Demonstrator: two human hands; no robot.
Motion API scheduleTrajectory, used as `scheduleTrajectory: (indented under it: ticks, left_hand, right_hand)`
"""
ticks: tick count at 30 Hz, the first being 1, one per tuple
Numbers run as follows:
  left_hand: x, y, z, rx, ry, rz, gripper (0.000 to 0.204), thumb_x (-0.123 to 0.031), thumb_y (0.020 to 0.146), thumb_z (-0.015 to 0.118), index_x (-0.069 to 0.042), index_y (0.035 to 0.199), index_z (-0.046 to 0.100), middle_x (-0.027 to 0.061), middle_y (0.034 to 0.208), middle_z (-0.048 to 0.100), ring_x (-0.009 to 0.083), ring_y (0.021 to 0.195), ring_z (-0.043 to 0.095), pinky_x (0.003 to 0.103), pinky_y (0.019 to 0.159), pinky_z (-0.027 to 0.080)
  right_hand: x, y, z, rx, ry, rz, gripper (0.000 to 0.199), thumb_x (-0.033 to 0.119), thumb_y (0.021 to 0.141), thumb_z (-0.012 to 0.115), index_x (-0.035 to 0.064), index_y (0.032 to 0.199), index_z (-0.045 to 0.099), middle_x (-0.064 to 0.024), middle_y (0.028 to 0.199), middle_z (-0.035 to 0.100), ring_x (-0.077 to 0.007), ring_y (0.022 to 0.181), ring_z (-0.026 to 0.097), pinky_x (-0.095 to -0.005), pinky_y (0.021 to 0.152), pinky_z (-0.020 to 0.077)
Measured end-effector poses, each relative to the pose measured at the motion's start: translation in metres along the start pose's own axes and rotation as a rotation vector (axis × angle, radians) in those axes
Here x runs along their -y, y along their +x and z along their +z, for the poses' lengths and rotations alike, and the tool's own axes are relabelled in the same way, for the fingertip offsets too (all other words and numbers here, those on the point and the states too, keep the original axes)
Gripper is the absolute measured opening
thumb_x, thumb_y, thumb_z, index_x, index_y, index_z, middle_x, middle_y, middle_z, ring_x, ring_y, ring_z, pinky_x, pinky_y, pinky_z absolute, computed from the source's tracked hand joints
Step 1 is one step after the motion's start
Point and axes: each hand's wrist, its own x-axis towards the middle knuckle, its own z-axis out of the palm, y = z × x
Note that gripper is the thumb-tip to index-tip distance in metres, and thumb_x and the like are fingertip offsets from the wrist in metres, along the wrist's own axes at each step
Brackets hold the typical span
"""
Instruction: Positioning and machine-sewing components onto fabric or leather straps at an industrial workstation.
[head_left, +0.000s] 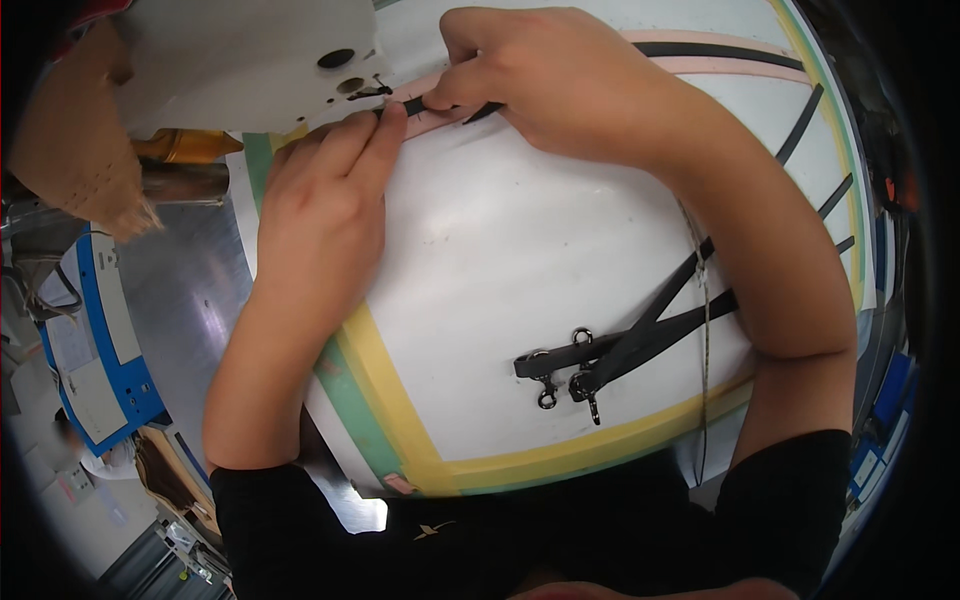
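Note:
A black strap (720,50) lies along a pink strip (650,64) that crosses the far side of a white board (480,260). My right hand (545,85) pinches the black strap between bent fingers, and a short dark end pokes out under it. To its left, my left hand (330,215) rests on the strip with fingers stretched forward, the index tip beside the strap. Those fingertips lie close to the underside of a white machine head (255,60), which looks like a sewing machine. What lies under the left palm is hidden.
Black straps with metal swivel hooks (584,382) lie crossed on the board's near right. A thin cord (706,350) hangs over them. Yellow tape (390,385) and green tape (350,400) edge the board. Torn brown paper (80,130) hangs at left, above a metal surface (190,290).

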Motion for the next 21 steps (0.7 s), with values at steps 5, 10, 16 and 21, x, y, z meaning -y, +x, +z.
scheduleTrajectory:
  ticks: [5, 10, 16, 21]
  left_hand:
    - [0.002, 0.0, 0.001, 0.021, 0.01, -0.015, 0.049, 0.001, 0.085, 0.061, -0.004, 0.134, 0.068, 0.0106, 0.122, 0.068, 0.0312, 0.111, 0.066, 0.045, 0.098, 0.051]
    - [0.002, 0.002, 0.002, 0.02, 0.001, -0.036, 0.051, 0.001, 0.086, 0.06, -0.008, 0.136, 0.067, 0.0099, 0.127, 0.066, 0.0315, 0.117, 0.064, 0.046, 0.101, 0.05]
    - [0.002, 0.002, 0.004, 0.011, -0.08, -0.088, 0.052, 0.004, 0.088, 0.056, -0.009, 0.137, 0.068, 0.013, 0.128, 0.065, 0.0348, 0.12, 0.06, 0.047, 0.103, 0.049]
    - [0.002, 0.0, 0.0, 0.016, -0.029, -0.104, 0.05, 0.002, 0.09, 0.056, -0.011, 0.137, 0.069, 0.0123, 0.129, 0.065, 0.0336, 0.121, 0.061, 0.046, 0.106, 0.048]
  right_hand:
    - [0.006, -0.007, 0.003, -0.136, -0.272, -0.111, 0.024, 0.001, 0.086, 0.067, 0.0138, 0.1, 0.081, -0.0052, 0.105, 0.068, -0.0285, 0.1, 0.071, -0.0415, 0.082, 0.0582]
    - [0.017, 0.009, -0.013, -0.074, -0.211, 0.229, 0.019, 0.023, 0.088, 0.077, 0.008, 0.099, 0.078, -0.0103, 0.109, 0.073, -0.032, 0.102, 0.072, -0.0451, 0.083, 0.0586]
    - [0.012, 0.037, -0.016, 0.027, -0.167, 0.418, 0.052, 0.046, 0.081, 0.086, 0.0032, 0.107, 0.074, -0.0168, 0.104, 0.075, -0.0359, 0.099, 0.072, -0.0455, 0.084, 0.0572]
    - [-0.008, 0.029, -0.032, 0.128, -0.313, 0.428, 0.062, 0.053, 0.08, 0.087, 0.0025, 0.113, 0.073, -0.0169, 0.108, 0.076, -0.0336, 0.104, 0.073, -0.0456, 0.085, 0.0581]
